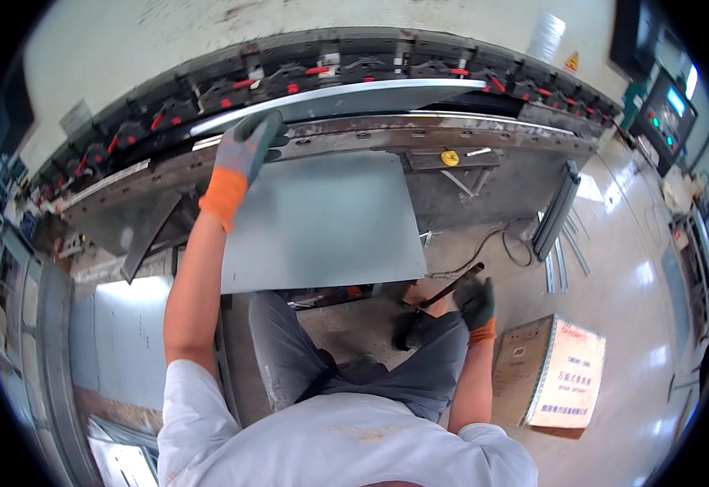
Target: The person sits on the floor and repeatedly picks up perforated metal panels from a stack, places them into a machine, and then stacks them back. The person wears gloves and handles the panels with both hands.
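My left hand (251, 148), in a grey glove with an orange cuff, is closed at the left end of a narrow metal panel (346, 99) with a bright edge. The panel lies slantwise along the bed of a long press brake (338, 134). Below that hand, a flat grey metal sheet (330, 219) extends from the machine's front toward my lap. My right hand (474, 303), in a dark glove with an orange cuff, is by my right knee. It is right beside a dark rod (454, 287); its fingers are partly hidden, so a grip on the rod cannot be made out.
A yellow tape measure (449, 158) sits on a ledge at the machine's front. To the right are a leaning bundle of metal strips (557, 213), a cable (492, 235), a cardboard box (525, 369) and a control panel (664, 122). More sheets (131, 325) lie at left.
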The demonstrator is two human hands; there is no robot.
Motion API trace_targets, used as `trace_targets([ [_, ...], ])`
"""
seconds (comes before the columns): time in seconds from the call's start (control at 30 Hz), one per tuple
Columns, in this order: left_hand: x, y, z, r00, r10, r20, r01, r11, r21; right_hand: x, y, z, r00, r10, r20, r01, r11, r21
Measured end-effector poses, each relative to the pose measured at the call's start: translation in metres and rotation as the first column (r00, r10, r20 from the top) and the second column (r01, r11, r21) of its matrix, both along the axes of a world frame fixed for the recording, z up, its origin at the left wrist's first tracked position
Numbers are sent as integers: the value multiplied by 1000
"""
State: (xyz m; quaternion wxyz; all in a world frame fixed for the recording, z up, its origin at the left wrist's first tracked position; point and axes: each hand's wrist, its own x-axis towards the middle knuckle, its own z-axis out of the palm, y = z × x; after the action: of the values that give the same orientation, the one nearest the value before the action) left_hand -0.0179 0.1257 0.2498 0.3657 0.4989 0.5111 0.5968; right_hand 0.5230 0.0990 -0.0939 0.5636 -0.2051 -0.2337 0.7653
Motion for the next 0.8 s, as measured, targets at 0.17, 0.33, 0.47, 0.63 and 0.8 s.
trace_targets([
  [0.17, 65, 6, 42, 405, 607, -684, 69, 725, 685, -49, -56, -89, 880, 305, -364, -365, 925, -106],
  [0.33, 57, 52, 39, -66, 418, -906, -168, 891, 423, -66, -65, -111, 936, 274, 221, -183, 915, -359],
  [0.47, 46, 62, 26, -139, 510, -849, -180, 830, 528, -65, -60, -114, 938, 189, 289, -30, 879, -476],
  [0.63, 61, 69, 29, -168, 421, -891, -252, 856, 452, -64, -52, -118, 926, 195, 324, -26, 887, -460],
  [0.8, 63, 63, 30, -180, 415, -892, -260, 854, 450, -65, -49, -120, 920, 217, 327, -48, 890, -454],
])
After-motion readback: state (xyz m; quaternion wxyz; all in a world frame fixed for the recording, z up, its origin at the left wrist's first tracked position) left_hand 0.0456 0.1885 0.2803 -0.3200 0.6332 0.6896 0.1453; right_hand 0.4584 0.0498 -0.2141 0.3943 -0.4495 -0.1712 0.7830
